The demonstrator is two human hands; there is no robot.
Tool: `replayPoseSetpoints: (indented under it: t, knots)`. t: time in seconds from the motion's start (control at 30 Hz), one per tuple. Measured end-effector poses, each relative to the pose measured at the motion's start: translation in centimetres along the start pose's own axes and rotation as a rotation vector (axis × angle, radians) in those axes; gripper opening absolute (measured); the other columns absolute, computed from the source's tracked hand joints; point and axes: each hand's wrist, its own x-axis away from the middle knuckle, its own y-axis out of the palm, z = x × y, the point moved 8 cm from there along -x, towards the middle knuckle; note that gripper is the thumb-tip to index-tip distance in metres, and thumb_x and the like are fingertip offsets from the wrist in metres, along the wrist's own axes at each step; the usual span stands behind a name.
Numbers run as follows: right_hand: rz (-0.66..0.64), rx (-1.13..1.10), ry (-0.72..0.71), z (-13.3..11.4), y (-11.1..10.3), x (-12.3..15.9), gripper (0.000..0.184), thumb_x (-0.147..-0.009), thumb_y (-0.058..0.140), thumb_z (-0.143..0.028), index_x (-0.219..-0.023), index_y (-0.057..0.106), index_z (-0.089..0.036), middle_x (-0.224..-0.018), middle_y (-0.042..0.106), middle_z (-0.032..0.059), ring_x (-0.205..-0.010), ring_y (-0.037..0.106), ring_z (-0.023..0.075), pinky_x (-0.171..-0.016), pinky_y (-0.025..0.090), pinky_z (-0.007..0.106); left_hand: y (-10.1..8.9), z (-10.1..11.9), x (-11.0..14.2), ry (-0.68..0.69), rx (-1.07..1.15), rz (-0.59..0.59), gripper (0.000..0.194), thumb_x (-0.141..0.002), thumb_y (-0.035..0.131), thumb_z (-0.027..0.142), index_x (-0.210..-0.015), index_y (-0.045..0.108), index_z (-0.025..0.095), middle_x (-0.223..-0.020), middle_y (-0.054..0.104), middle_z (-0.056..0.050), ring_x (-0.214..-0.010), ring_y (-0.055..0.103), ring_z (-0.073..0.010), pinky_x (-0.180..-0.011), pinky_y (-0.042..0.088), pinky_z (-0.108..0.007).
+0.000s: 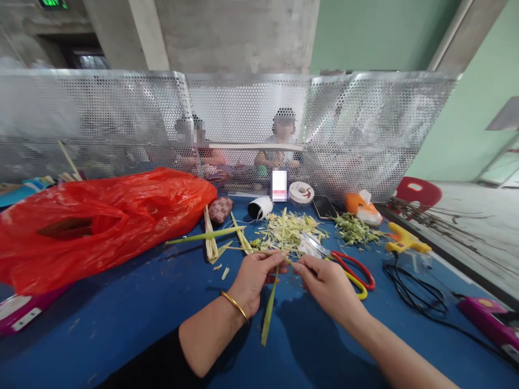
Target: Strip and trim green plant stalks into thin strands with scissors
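My left hand [254,276], with a gold bangle at the wrist, pinches a long green leaf strip [270,302] that hangs down toward me over the blue table [141,313]. My right hand [324,281] is closed in a pinch on the strip's upper part, right beside my left fingertips. Just behind my hands lies a pile of leaf scraps [287,229]. Scissors with red and yellow handles [348,267] lie on the table right of my right hand.
A big red plastic bag [93,227] fills the left side. Loose leaf strips [211,237], a white thread spool [260,207], a tape roll [301,192], a phone [324,207], a yellow glue gun [405,243] with black cord [413,292]. A perforated metal screen [243,124] stands behind; people sit beyond it.
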Motion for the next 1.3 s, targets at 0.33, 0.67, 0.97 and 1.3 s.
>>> replayPoseSetpoints:
  t: [0.33,0.67,0.97,1.3]
  knots:
    - [-0.015,0.071,-0.236,-2.5,0.8,0.8,0.031,-0.092,0.040,-0.029,-0.064,0.048,-0.020,-0.057,0.054,-0.0007,-0.053,0.047,0.0125,-0.052,0.032,0.022,-0.1,0.2,-0.2,0.080,0.005,0.041,0.017,-0.062,0.076,0.027,-0.069,0.072,0.012,-0.068,0.070,-0.006,-0.055,0.057,-0.0101,-0.051,0.041,-0.021]
    - [-0.241,-0.520,0.218,1.2,4.5,0.2,0.030,-0.075,0.061,-0.045,-0.064,0.057,-0.017,-0.052,0.054,-0.0033,-0.045,0.049,0.0101,-0.049,0.041,0.023,0.8,0.5,0.5,0.061,0.117,-0.011,0.024,-0.057,0.079,0.021,-0.077,0.070,0.010,-0.066,0.069,-0.006,-0.057,0.062,-0.0146,-0.054,0.047,-0.025]
    - [-0.234,-0.780,0.331,0.6,5.9,0.8,0.033,-0.063,0.072,-0.043,-0.054,0.056,-0.016,-0.049,0.054,-0.0029,-0.045,0.046,0.0082,-0.047,0.039,0.022,1.1,0.1,0.6,0.051,0.145,-0.020,0.021,-0.058,0.077,0.019,-0.075,0.070,0.011,-0.068,0.070,-0.006,-0.054,0.060,-0.0143,-0.048,0.045,-0.024]
    - [-0.256,-0.788,0.275,-0.2,5.4,1.3,0.029,-0.069,0.066,-0.039,-0.056,0.055,-0.016,-0.047,0.046,-0.0052,-0.045,0.039,0.0075,-0.046,0.032,0.021,-0.5,-0.9,-0.5,0.055,0.123,0.104,0.019,-0.054,0.079,0.014,-0.070,0.071,0.010,-0.071,0.071,-0.008,-0.063,0.062,-0.0131,-0.063,0.046,-0.023]
